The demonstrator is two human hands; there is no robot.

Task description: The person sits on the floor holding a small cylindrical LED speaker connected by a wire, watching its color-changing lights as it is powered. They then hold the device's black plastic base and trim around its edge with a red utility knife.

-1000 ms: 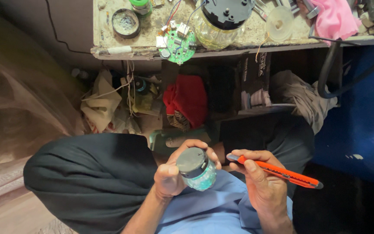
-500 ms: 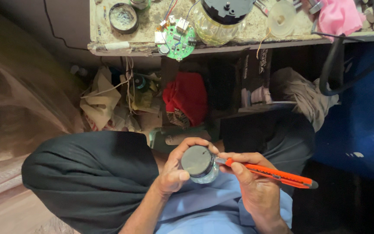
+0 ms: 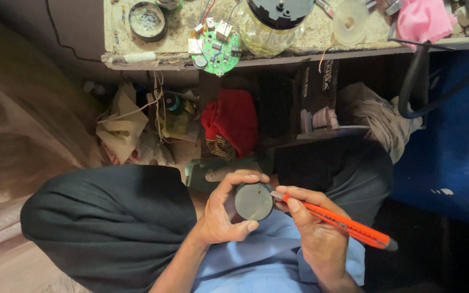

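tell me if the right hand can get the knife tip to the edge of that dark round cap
Probably yes: the right hand holds the orange utility knife with its tip already beside the round cap, which the left hand grips; nothing lies between.

An orange utility knife (image 3: 343, 222), a dark grey round cap (image 3: 253, 201), a green circuit board (image 3: 218, 50), a pink cloth (image 3: 422, 20).

Circuit board (image 3: 217, 50) on workbench (image 3: 137, 32) edge
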